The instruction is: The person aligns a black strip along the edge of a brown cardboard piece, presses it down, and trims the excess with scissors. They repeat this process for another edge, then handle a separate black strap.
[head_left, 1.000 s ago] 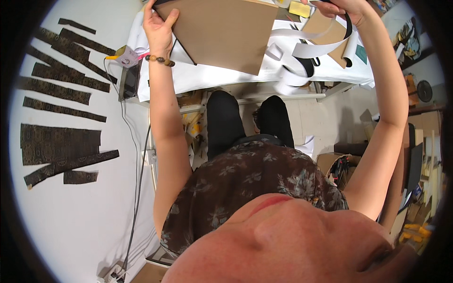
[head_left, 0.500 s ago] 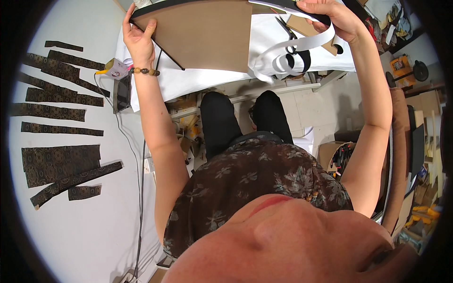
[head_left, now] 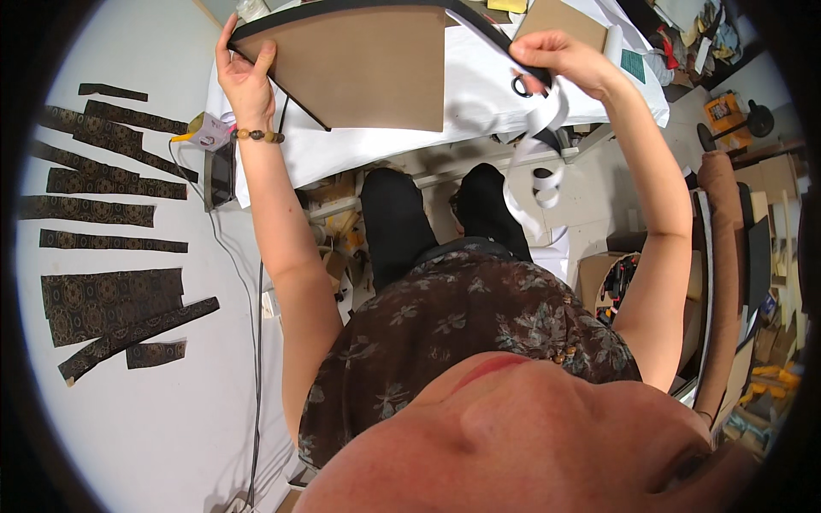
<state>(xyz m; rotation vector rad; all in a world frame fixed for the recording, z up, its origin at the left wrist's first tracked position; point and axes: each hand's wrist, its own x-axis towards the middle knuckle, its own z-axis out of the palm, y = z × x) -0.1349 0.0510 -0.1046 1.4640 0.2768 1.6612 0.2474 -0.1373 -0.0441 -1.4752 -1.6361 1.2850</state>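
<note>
My left hand (head_left: 246,79) grips the left corner of a flat brown board (head_left: 368,77), thumb on its brown face and fingers round the edge. A black strip (head_left: 483,32) runs along the board's far edge and goes on past its right corner. My right hand (head_left: 569,64) pinches the free end of that strip, thumb on top. From there a white ribbon (head_left: 547,115), which looks like backing paper, hangs in curls over the table's front edge. Scissors (head_left: 518,85) lie beside my right fingers, mostly hidden by the strip and hand.
White cloth or paper covers the table (head_left: 393,145). Dark patterned fabric strips (head_left: 115,239) lie on the white surface at left, near a cable (head_left: 224,235). Another brown board (head_left: 560,26) is at the back right. A box of tools (head_left: 617,282) stands low on the right.
My right hand has moved left and nearer, bringing the black strip down at a slant. The white ribbon has swung off the table and hangs over its front edge. My left hand has barely moved.
</note>
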